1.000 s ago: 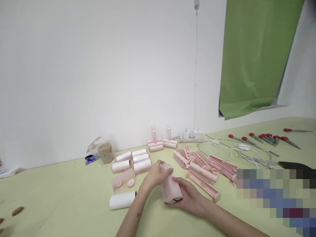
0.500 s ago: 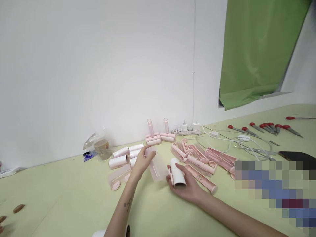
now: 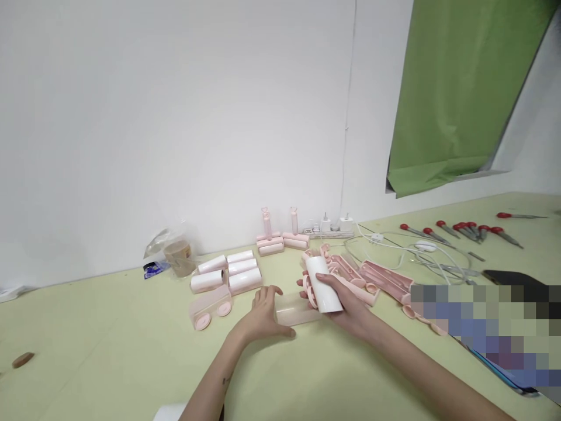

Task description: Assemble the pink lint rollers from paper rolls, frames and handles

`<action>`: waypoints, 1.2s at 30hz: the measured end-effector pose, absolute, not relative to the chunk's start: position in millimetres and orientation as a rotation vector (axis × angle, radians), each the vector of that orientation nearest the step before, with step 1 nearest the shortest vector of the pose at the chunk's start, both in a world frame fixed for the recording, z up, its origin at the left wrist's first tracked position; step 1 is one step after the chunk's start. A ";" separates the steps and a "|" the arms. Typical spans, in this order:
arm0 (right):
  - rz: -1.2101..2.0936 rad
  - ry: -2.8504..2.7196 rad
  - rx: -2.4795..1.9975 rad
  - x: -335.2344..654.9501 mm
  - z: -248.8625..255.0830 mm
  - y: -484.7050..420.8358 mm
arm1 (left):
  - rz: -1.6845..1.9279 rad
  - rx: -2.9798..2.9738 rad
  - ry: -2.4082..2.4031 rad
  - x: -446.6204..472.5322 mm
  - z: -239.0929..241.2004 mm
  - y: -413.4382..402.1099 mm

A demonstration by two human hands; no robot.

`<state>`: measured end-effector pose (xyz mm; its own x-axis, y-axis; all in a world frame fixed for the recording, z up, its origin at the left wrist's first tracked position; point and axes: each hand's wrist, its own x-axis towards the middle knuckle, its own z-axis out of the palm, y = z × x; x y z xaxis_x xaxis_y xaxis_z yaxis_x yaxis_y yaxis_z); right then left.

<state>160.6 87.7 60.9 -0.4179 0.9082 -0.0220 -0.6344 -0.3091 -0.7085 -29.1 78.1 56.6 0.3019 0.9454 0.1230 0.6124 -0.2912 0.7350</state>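
Note:
My right hand (image 3: 346, 301) is wrapped round a white paper roll (image 3: 324, 286), tilted, with its lower end toward me. Pink round plastic parts (image 3: 310, 292) stick out beside the roll at that hand's fingertips. A clear plastic cover (image 3: 295, 311) lies sideways on the table, its right end under the held roll. My left hand (image 3: 263, 316) is at the cover's left end, thumb and fingers spread; whether they touch it I cannot tell. Left of it are several white rolls (image 3: 245, 280) and another clear cover (image 3: 205, 304) with two pink discs (image 3: 224, 309).
Pink casings (image 3: 388, 280) lie to the right. Pink rollers (image 3: 270, 245) stand by the wall near a power strip (image 3: 328, 233) with trailing cables (image 3: 442, 257). Red-capped tools (image 3: 468, 230) lie at the far right. A tape roll (image 3: 179, 257) sits at the back left.
The clear cover has turned from pointing away to lying sideways. My left hand has come down nearer, its fingers spread at the cover's end. My right hand has tilted the roll and raised it slightly.

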 end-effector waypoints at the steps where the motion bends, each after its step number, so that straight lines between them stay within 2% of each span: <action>1: 1.927 -0.716 -0.534 159.4 60.6 87.0 | 0.779 2.018 1.346 -27.1 58.3 76.4; 8: 2.003 -0.508 -0.447 147.4 56.7 78.2 | 1.121 1.794 0.925 -6.6 67.7 77.3; 14: 2.010 -0.533 -0.436 143.0 54.0 76.7 | 1.166 1.569 0.924 -7.5 63.1 83.0; 19: 2.175 -0.757 -0.463 141.0 51.2 69.0 | 1.338 1.447 1.032 -14.2 61.8 82.7; 32: 2.340 -0.914 -0.437 134.2 42.2 62.2 | 1.010 1.450 0.960 -6.9 69.6 63.7; 36: 2.286 -0.695 -0.380 133.6 44.8 67.9 | 1.381 1.514 1.082 -17.0 68.1 76.3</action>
